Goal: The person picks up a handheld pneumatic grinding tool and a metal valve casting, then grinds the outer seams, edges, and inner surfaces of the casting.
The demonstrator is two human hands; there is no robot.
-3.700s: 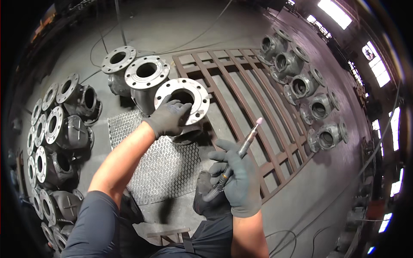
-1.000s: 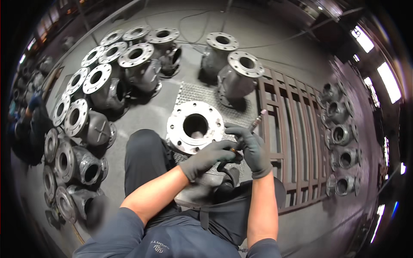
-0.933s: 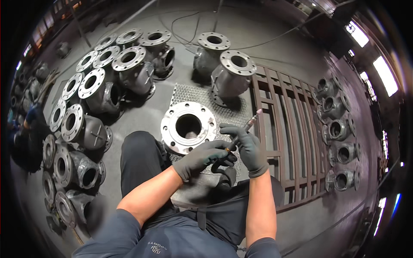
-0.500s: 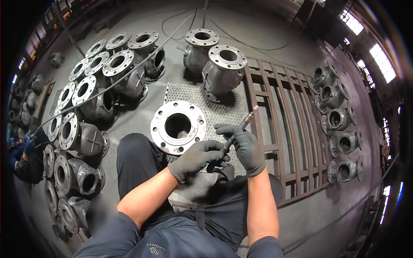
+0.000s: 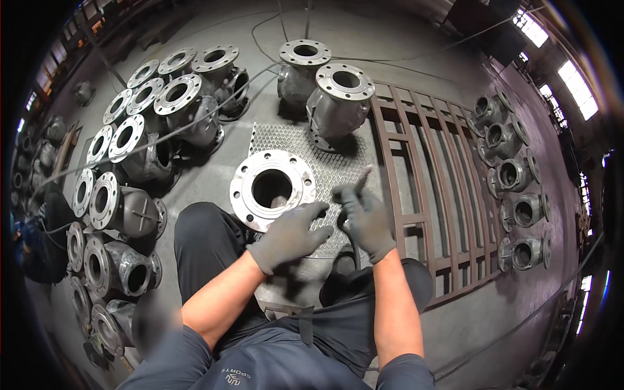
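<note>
Between my knees stands a grey cast valve body, its bright round flange (image 5: 238,207) facing up with bolt holes around a dark bore. My left hand (image 5: 292,237), in a grey glove, is at the flange's near right edge with fingers apart and nothing in them; whether it touches the metal I cannot tell. Just to the right, my gloved right hand (image 5: 369,224) is closed around a slim die grinder (image 5: 363,181). Its tip points away from me and is smeared by motion. Most of the tool's body is hidden by the fingers.
A mesh plate (image 5: 279,138) lies under the valve body. Two more valve bodies (image 5: 335,117) stand beyond it, and several (image 5: 133,208) crowd the left. To the right lie a brown steel frame (image 5: 426,195) and a row of castings (image 5: 510,174). A hose (image 5: 214,104) crosses the upper left.
My left hand has let go of the die grinder and opened beside the flange. The right hand keeps the tool and has shifted slightly left. The hose at upper left has swung.
</note>
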